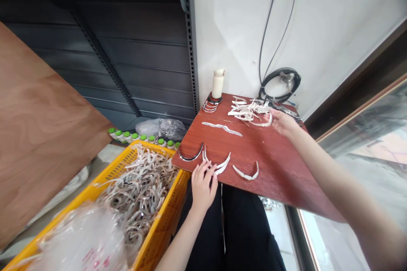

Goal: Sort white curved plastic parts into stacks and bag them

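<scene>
At the table's front edge, the fingers of my left hand are apart and rest on a small bunch of curved white strips. My right hand pinches the end of another curved white strip beside a loose pile of white strips. A glossy black curved band lies left of my left hand, and a single curved white strip lies to its right. Farther in, a wavy pale strip is stretched across the reddish-brown tabletop.
A yellow crate full of tangled strips stands at the left, a clear plastic bag over its near end. Behind it are several green-capped bottles. A cream cylinder and a coiled black cable are at the table's back.
</scene>
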`<state>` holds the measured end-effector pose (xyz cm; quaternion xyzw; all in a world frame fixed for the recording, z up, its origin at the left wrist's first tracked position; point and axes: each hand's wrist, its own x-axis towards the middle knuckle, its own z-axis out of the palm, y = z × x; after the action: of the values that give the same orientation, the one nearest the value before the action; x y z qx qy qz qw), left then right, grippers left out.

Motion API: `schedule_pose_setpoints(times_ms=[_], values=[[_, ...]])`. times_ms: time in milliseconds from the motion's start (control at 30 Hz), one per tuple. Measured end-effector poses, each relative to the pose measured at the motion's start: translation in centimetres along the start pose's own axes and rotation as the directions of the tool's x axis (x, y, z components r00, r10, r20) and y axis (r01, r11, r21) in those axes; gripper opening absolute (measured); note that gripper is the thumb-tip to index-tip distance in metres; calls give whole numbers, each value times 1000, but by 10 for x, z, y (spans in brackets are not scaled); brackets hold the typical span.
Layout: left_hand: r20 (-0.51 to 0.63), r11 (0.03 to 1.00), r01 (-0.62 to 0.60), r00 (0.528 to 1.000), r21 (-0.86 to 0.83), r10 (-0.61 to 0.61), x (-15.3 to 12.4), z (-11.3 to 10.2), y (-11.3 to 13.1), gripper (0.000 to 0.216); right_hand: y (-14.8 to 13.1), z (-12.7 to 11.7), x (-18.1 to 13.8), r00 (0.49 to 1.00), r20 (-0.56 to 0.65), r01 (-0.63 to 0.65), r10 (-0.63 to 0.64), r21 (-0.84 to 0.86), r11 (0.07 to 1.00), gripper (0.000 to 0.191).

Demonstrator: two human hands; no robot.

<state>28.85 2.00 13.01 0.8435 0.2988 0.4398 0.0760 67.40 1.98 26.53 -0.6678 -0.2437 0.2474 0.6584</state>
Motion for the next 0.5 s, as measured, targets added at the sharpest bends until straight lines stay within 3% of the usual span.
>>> schedule_pose_setpoints(times_ms=[167, 267, 333, 400, 433, 500], values=[[-10, 1000, 3, 1000, -13, -3, -1, 1, 0, 36, 49, -39, -38, 998, -53, 4, -17, -235, 972, 10], [-20, 1000, 2, 1000, -19, -3, -1, 2, 0, 35, 62, -58, -51, 990, -73, 81, -119, -396, 915, 13], [-18, 1000, 3, 1000, -22, -4, -1, 3, 0, 35, 65, -65, -57, 961, 66, 254, -267, -585, 770, 15], [-13, 1000, 5, 1000, -22, -6, -1, 3, 0, 35, 65, -69, -63, 880, 314, 467, -358, -712, 524, 22], [-12, 1000, 7, 1000, -21, -7, -1, 3, 0, 35, 64, -69, -66, 831, 425, 550, -360, -728, 409, 25], [-13, 1000, 10, 1000, -17, -10, 0, 2, 0, 35, 61, -66, -73, 765, 556, 639, -325, -717, 277, 27]])
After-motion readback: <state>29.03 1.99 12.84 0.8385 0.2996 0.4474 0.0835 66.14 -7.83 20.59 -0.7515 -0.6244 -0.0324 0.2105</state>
